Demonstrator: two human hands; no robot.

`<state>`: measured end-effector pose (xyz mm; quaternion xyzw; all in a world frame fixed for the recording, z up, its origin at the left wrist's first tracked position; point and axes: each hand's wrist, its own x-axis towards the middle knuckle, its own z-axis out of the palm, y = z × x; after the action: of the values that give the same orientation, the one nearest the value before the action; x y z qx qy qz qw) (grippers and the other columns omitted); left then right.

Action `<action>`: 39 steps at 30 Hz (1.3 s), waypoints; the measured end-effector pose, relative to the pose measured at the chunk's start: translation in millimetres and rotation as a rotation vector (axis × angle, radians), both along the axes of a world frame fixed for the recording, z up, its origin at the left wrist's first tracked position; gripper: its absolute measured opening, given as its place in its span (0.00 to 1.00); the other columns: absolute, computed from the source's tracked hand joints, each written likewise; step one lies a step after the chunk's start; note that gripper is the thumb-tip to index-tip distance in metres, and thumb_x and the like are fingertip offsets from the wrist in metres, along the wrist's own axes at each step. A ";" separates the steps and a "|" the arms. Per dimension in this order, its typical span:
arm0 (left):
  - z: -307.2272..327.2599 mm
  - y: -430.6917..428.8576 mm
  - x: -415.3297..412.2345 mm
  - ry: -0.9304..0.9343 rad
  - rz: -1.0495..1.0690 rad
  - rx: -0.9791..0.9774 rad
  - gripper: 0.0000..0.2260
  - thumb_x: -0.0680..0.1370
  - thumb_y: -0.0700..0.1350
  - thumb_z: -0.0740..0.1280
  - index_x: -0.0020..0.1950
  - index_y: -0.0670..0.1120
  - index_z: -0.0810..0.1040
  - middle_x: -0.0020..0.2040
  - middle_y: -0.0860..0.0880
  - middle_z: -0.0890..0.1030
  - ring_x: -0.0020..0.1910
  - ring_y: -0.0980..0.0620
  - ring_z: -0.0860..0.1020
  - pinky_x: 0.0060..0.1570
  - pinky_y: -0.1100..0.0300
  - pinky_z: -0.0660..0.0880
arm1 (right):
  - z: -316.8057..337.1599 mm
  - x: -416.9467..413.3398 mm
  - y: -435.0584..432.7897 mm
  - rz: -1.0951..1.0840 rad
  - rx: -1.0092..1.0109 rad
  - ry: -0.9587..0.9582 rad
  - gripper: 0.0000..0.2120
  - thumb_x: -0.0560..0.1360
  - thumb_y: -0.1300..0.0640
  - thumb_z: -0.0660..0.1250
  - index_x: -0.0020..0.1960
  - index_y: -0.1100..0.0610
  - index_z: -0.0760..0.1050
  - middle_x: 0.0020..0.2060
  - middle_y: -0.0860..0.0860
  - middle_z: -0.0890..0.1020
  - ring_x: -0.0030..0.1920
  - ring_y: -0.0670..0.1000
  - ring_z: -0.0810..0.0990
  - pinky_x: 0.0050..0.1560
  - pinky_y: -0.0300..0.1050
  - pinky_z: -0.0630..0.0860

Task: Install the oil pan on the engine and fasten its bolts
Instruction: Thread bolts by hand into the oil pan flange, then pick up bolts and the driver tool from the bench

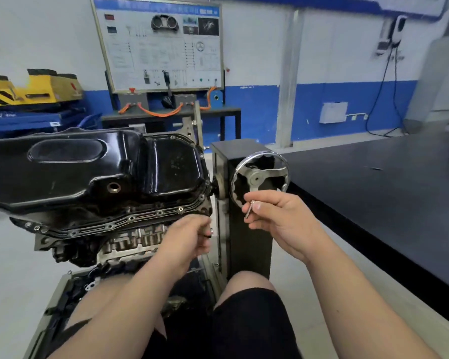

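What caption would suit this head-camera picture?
Oil pan sits on the engine; right hand pinches a bolt, left hand grips another bolt.

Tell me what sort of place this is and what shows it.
Probably an automotive training workshop: an engine with its oil pan is mounted on a stand with a handwheel, a trainer board with a gauge cluster stands behind, and a yellow lift sits at left.

oil pan: glossy black | handwheel: chrome | wall: white over blue
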<state>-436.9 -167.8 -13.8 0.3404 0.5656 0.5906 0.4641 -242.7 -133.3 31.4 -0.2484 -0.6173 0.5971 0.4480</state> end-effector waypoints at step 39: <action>-2.6 102.7 516.3 1.447 -0.956 0.340 0.53 0.58 0.80 0.58 0.76 0.62 0.40 0.78 0.56 0.38 0.77 0.46 0.38 0.71 0.37 0.41 | -32.1 506.1 34.1 -1.439 -0.300 -1.416 0.17 0.74 0.59 0.60 0.62 0.61 0.73 0.60 0.59 0.76 0.58 0.62 0.76 0.53 0.51 0.73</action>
<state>79.4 -65.1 -16.5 0.8954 0.4223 0.0493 0.1326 263.4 -99.1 -0.8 -0.9101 -0.3635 -0.0266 0.1970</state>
